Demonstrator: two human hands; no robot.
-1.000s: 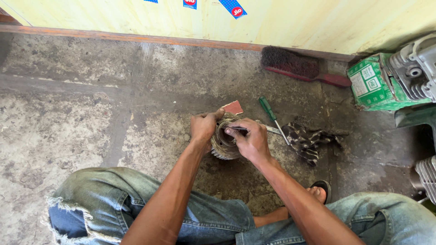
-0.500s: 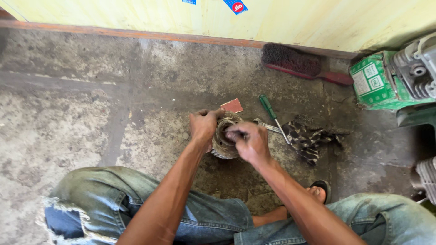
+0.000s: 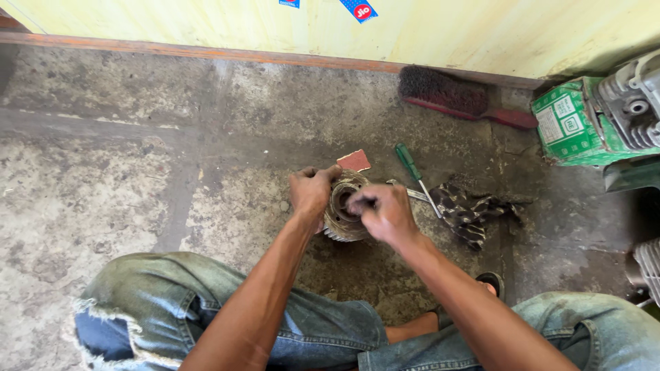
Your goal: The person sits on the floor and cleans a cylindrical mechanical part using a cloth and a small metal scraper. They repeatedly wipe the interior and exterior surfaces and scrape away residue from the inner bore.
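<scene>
Left hand: your left hand grips the toothed metal hub, centre floor.
Right hand: your right hand pinches inside it.
Box: green carton, three o'clock.
Stickers: blue labels, twelve o'clock.

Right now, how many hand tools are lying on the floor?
2: a green-handled screwdriver beside the right hand, and a red-backed brush by the wall. Others may hide under the hands or the rag.
</scene>
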